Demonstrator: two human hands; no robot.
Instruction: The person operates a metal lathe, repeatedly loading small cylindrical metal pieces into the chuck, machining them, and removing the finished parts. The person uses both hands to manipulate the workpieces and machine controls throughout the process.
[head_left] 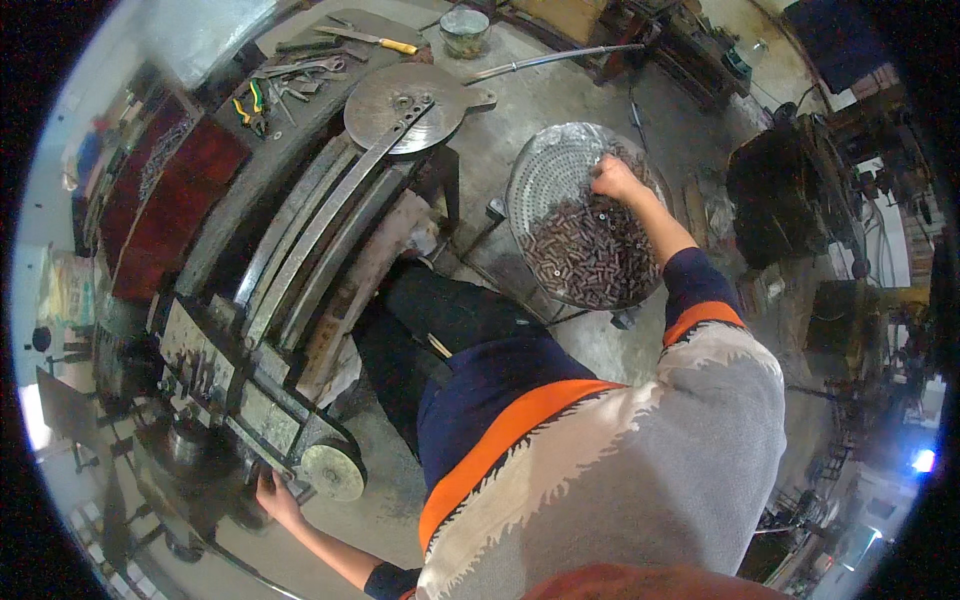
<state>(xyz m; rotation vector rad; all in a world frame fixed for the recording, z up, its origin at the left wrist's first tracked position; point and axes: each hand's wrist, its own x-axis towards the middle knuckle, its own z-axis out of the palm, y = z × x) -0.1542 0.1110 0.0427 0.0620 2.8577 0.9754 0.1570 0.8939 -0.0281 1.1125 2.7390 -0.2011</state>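
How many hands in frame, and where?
2: left hand at lower left, beside the pale round disc; right hand at the perforated round tray of small metal pieces.

Brownish metal pieces, silver dotted tray, yellow-green pliers.

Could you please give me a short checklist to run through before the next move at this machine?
1. Right hand at the round tray: ok, it is over the tray's far part.
2. Metal piece between that hand's fingers: cannot tell, the fingertips are too small to read.
3. Supply of small metal pieces: ok, a large heap covers much of the tray.
4. Left hand at the machine: ok, it is close to the pale wheel.
5. Left hand's grip: cannot tell, its fingertips are unclear against dark parts.
6. Pliers apart from the metal disc: ok.
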